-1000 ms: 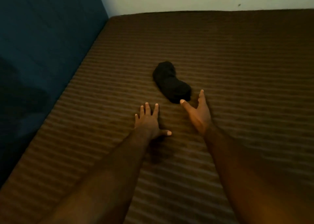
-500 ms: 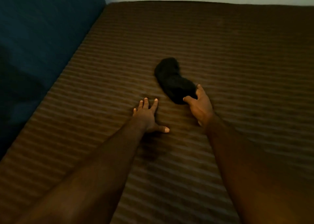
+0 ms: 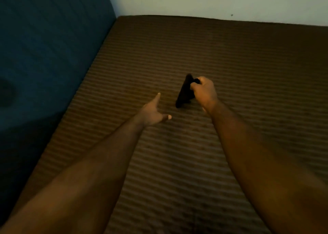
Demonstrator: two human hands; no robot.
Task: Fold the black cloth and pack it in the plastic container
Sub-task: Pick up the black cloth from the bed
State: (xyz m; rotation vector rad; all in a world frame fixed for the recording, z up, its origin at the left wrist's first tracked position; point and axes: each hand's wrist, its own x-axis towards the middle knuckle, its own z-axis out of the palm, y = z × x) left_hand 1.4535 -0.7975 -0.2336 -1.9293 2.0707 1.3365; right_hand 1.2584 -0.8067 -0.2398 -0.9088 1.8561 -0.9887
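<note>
Striped bed (image 3: 230,74): 1 black cloth (image 3: 184,91), 2 hands.

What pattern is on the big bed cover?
The brown bed cover has thin light and dark brown stripes running across it, seen in the head view.

A dim bedroom in a home.
A brown striped mattress (image 3: 230,74) fills the view (no sheet on it), set into a corner between a dark blue headboard (image 3: 53,47) and a pale wall (image 3: 213,1).
</note>
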